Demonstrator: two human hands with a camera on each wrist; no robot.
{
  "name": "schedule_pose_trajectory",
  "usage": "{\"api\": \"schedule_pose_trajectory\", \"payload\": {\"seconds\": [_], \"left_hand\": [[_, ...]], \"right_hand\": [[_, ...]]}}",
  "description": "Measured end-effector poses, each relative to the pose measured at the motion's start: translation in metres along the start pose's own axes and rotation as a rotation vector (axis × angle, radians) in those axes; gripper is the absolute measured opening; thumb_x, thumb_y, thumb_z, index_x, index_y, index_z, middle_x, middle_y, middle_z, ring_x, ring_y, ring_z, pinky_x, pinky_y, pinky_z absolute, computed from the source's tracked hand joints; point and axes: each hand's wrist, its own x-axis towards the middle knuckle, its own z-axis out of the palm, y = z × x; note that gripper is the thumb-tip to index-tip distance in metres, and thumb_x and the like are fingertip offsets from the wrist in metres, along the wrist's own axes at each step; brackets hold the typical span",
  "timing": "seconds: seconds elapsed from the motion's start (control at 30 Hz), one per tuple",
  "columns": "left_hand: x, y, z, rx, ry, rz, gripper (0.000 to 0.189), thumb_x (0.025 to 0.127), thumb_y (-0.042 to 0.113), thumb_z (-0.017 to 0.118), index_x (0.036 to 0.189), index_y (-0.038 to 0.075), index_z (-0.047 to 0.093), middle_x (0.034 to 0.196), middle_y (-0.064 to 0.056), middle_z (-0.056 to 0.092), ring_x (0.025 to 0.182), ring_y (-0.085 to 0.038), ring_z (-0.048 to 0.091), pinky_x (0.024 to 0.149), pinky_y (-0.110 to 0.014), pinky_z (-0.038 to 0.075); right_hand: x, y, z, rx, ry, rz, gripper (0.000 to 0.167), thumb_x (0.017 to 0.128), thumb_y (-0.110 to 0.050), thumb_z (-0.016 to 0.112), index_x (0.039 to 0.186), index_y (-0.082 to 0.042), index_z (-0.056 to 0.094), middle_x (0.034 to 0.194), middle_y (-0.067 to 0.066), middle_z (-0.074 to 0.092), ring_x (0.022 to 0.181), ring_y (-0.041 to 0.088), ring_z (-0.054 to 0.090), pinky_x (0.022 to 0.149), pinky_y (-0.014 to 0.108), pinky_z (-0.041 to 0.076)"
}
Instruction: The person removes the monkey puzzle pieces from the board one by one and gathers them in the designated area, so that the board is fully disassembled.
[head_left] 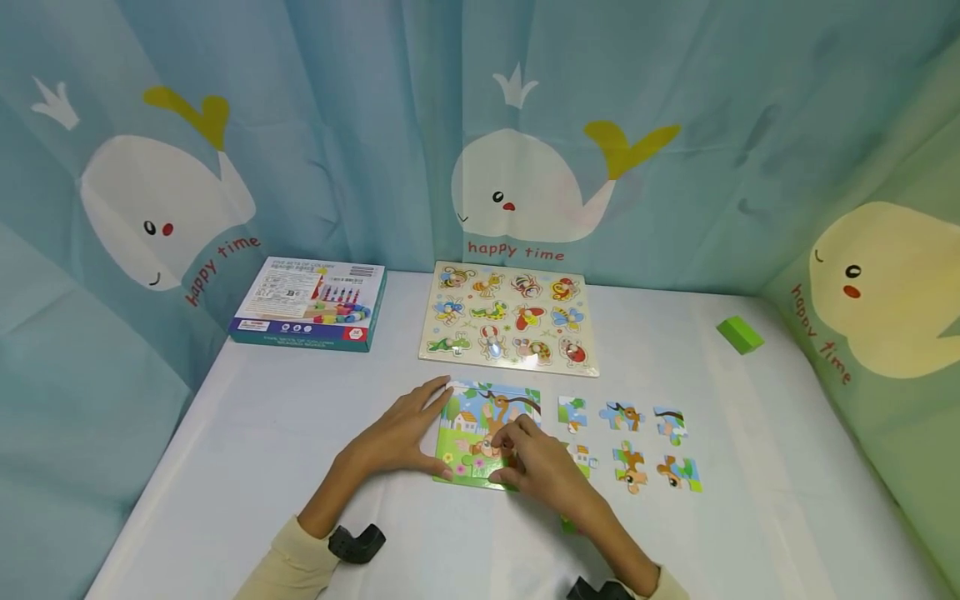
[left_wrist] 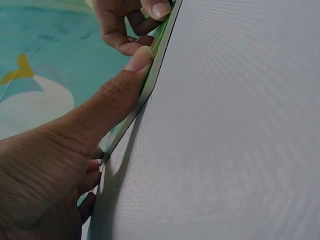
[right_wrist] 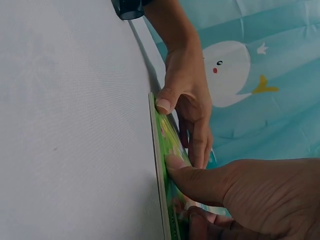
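A square jigsaw board (head_left: 463, 442) with a monkey, house and flower picture lies flat on the table. My left hand (head_left: 397, 429) rests along its left side, thumb on the near left corner, fingertips by the far left corner. Over the board's near right part is my right hand (head_left: 543, 467), thumb and curled fingers pinching a puzzle piece largely hidden beneath them. In the right wrist view, the right thumb (right_wrist: 197, 182) meets the board's green surface. Loose jigsaw pieces lie right of the board, including a branch piece (head_left: 622, 416) and a brown-and-green piece (head_left: 681, 473).
Behind the board lies a wooden insect peg puzzle (head_left: 510, 317). A boxed bead toy (head_left: 307, 304) sits at the far left, a green block (head_left: 740, 334) at the far right. Under the right forearm, another green piece (head_left: 568, 526) is partly covered. A whale-print curtain (head_left: 360, 150) surrounds the table.
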Motion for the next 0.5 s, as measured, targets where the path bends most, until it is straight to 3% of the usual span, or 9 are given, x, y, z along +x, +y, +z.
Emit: {"api": "schedule_pose_trajectory", "payload": {"seconds": [0.5], "left_hand": [[0.0001,0.0035,-0.0027,0.004,0.006,0.007,0.118,0.066,0.061,0.082,0.152,0.001,0.029,0.163,-0.013,0.018,0.147,-0.033,0.025,0.114,-0.053,0.032]], "right_hand": [[-0.0004,0.0021,0.0014,-0.029,0.016,-0.017,0.042,0.075,-0.033,0.082,0.102,-0.014,0.055,0.092,-0.003,0.05,0.063,0.0,0.04,0.056,0.017,0.039]]}}
